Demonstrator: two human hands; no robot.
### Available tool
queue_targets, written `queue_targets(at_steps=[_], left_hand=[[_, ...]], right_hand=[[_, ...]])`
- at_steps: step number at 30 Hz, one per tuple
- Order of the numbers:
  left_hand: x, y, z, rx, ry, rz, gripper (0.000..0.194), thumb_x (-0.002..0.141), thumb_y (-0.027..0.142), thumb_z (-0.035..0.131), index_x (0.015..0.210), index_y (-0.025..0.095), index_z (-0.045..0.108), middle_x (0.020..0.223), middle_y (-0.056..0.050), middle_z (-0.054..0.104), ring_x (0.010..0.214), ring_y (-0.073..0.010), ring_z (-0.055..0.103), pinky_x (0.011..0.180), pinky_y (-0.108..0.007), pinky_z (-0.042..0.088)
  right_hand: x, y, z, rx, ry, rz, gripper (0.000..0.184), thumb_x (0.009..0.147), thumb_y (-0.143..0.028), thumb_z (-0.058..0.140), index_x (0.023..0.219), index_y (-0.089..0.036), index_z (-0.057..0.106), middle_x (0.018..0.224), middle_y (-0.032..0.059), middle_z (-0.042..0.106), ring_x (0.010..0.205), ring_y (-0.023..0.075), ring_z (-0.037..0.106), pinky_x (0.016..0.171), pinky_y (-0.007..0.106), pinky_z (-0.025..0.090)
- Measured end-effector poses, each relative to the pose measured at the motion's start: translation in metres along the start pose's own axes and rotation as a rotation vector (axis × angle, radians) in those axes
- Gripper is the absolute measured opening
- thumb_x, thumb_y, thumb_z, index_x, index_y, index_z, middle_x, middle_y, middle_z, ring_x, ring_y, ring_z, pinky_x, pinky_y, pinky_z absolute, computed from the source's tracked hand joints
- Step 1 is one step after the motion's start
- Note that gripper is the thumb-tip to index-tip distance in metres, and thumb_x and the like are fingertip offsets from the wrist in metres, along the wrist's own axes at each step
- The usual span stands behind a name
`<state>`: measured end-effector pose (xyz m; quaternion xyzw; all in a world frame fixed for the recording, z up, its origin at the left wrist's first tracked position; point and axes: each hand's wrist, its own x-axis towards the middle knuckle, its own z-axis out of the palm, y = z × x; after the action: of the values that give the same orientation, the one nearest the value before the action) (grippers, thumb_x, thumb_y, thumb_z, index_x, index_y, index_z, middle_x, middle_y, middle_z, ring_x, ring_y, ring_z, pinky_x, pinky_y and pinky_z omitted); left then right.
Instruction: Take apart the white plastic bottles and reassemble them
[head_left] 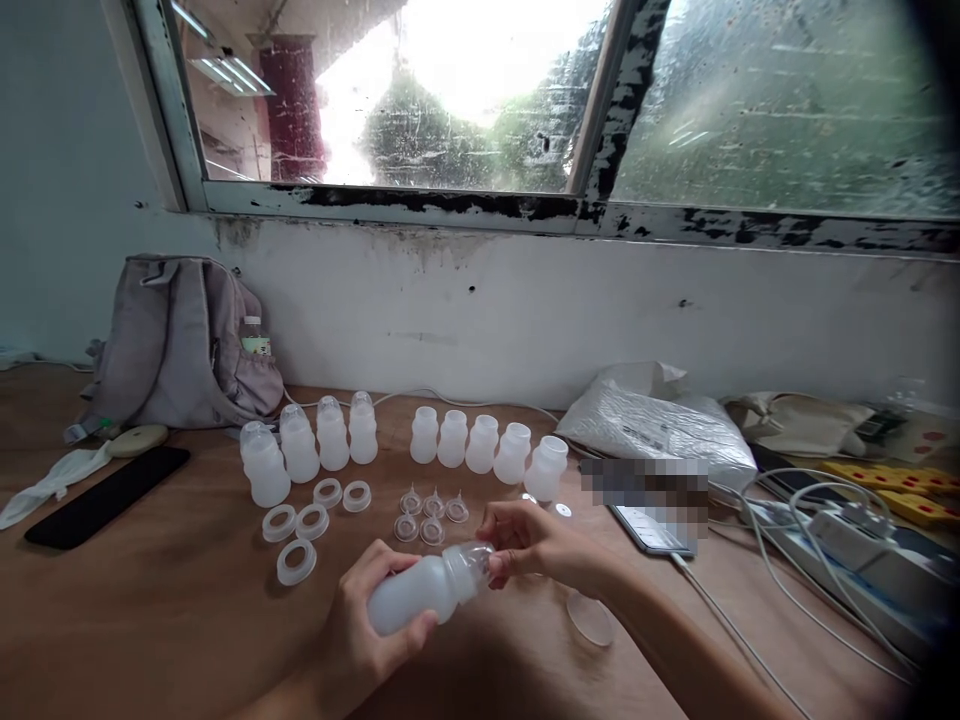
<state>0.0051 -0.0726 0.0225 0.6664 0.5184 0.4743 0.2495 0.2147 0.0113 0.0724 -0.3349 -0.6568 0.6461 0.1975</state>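
Here, the left hand (pixel 364 612) is wrapped around a frosted bottle (pixel 409 597), thumb along its near side and fingers behind. The right hand (pixel 517 545) has its thumb and fingers closed at the tip of the bottle's clear cap (pixel 471 568). The bottle is at the front of the table (pixel 187 610), tilted, with its cap end pointing right and slightly up.

Beyond the hands, four capped bottles (pixel 300 447) stand upright in a slanting row on the left; five uncapped ones (pixel 482 448) stand in another row to their right. Four rings (pixel 296 577) lie in front of the capped bottles, and five clear teats (pixel 432 507) sit in a cluster in front of the uncapped ones. A clear disc (pixel 590 622) lies just beside the right forearm, partly hidden by it. Further right, a phone (pixel 646 530) lies plugged into a white cable (pixel 720 610).
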Motion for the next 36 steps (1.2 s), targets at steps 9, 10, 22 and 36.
queue_targets(at_steps=[9, 10, 22, 36], left_hand=[[-0.003, 0.001, 0.005, -0.011, 0.003, -0.005, 0.025, 0.065, 0.031, 0.06, 0.087, 0.02, 0.06, 0.077, -0.002, 0.053, 0.066, -0.0164, 0.053, 0.058, -0.027, 0.044], [-0.003, 0.0, 0.005, -0.009, 0.0, 0.002, 0.025, 0.066, 0.032, 0.06, 0.088, 0.02, 0.059, 0.077, -0.002, 0.053, 0.067, -0.0165, 0.053, 0.059, -0.027, 0.044], [-0.004, -0.022, 0.021, 0.01, -0.266, 0.136, 0.043, 0.086, 0.028, 0.041, 0.127, 0.026, 0.029, 0.129, -0.007, 0.044, 0.12, -0.0215, 0.038, 0.1, -0.037, 0.032], [0.013, 0.029, -0.013, 0.174, -0.084, 0.332, 0.055, 0.077, 0.036, 0.056, 0.124, 0.025, 0.032, 0.121, -0.009, 0.047, 0.112, -0.0241, 0.043, 0.092, -0.039, 0.04]], right_hand=[[0.0, -0.006, -0.001, -0.064, 0.004, -0.032, 0.035, 0.061, -0.038, 0.071, 0.076, -0.014, 0.052, 0.063, -0.0012, 0.059, 0.057, 0.0123, 0.059, 0.054, 0.023, 0.042], [-0.001, -0.007, -0.001, -0.072, 0.005, -0.04, 0.034, 0.061, -0.038, 0.071, 0.076, -0.014, 0.052, 0.061, -0.0013, 0.058, 0.056, 0.012, 0.058, 0.053, 0.023, 0.042], [-0.013, -0.017, 0.042, -0.568, 0.342, -0.532, 0.029, 0.081, -0.032, 0.052, 0.108, -0.023, 0.05, 0.087, 0.0024, 0.056, 0.076, 0.0132, 0.054, 0.068, 0.026, 0.047], [-0.011, 0.006, 0.054, -0.319, 0.494, -0.629, 0.019, 0.088, -0.031, 0.038, 0.105, -0.023, 0.04, 0.083, 0.0018, 0.052, 0.074, 0.0127, 0.051, 0.066, 0.026, 0.045]])
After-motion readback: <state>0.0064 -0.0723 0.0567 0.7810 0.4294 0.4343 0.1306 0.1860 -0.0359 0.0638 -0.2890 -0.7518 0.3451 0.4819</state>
